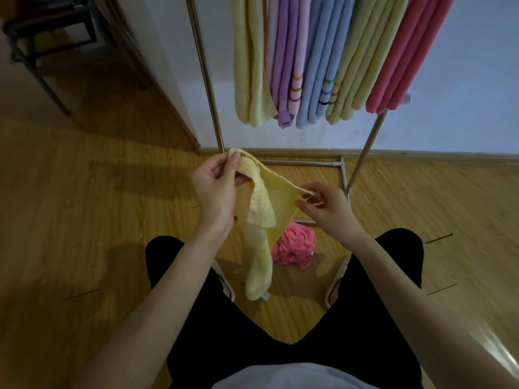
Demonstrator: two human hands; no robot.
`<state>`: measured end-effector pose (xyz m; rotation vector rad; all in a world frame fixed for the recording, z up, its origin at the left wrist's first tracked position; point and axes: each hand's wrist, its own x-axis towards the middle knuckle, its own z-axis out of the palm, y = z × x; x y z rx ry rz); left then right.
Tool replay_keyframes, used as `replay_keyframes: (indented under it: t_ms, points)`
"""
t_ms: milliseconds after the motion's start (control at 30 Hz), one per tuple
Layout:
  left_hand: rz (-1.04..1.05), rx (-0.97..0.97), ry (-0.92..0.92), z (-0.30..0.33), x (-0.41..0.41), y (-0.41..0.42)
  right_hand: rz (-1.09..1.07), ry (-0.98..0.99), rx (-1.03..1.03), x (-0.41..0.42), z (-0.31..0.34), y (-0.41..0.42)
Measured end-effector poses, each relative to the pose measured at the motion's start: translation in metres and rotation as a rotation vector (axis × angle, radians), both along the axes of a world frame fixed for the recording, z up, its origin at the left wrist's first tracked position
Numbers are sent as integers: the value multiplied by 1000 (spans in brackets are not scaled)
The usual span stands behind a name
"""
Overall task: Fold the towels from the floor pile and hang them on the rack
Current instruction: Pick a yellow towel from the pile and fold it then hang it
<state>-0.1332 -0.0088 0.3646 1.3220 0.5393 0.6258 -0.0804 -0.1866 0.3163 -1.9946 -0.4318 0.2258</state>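
Left hand: [214, 186] raised in front of the body; an upper corner of the yellow towel [259, 237] is pinched between thumb and curled fingers.
Right hand: [327, 207] held slightly lower and to the right of the left hand; the opposite end of the same top edge is pinched at the fingertips.
Yellow towel: stretched between the two hands along its top edge; the remainder is hung down twisted between the legs, its lower end seen above the floor [84, 220] near the left shoe. A small white tag is seen at the lower end; no writing on it can be read.
Pink towel: [295, 249] left crumpled on the floor, below and just beyond the right hand, between the feet and the rack base. It is the only piece seen in the floor pile.
Rack: [206, 77] metal frame stood beyond both hands against the wall.
Rack contents: folded towels [317, 60] are hung side by side, from left to right yellow, purple, blue, yellow and pink; striped bands are seen near the lower ends of the purple, blue and second yellow ones.
Chair: [47, 43] dark frame, far beyond and left of the left hand.
Labels: no legible writing is seen anywhere.
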Motion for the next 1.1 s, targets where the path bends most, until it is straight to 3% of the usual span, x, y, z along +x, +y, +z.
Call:
replay_keyframes:
  t_ms: [233,367,467,600,800,1100]
  points:
    - [72,-2,6,7,6,1,-42,-499,-201,6,-14,0]
    - [76,20,2,9,9,0,-103,-579,-128,-3,-10,3]
    - [85,31,9,10,12,-2,77,-654,-127,-18,-12,10]
    - [78,21,15,8,13,-7,190,-614,-171,-29,-23,26]
    - [57,3,12,10,10,-13,74,-476,-126,-30,-18,43]
    - [48,-50,15,14,5,-22,-115,-449,-129,-19,-8,58]
